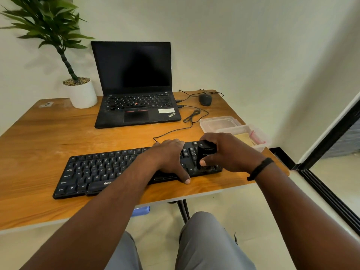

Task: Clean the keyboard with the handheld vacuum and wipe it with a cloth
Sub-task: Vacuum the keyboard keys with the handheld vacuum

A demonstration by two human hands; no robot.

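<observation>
Right hand (pixel 229 152) grips the black handheld vacuum (pixel 206 152) upright on the keyboard's (pixel 97 172) right end; left hand (pixel 171 158) presses flat just left of it.

Wooden table (pixel 48 133) with keyboard (pixel 101 172), laptop (pixel 136 106), mouse (pixel 205 99), potted plant (pixel 82 94), two plastic containers (pixel 218 123).

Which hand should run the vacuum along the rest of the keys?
Right. The right hand already grips the small black handheld vacuum on the black keyboard; the left hand lies flat, steadying it.
</observation>
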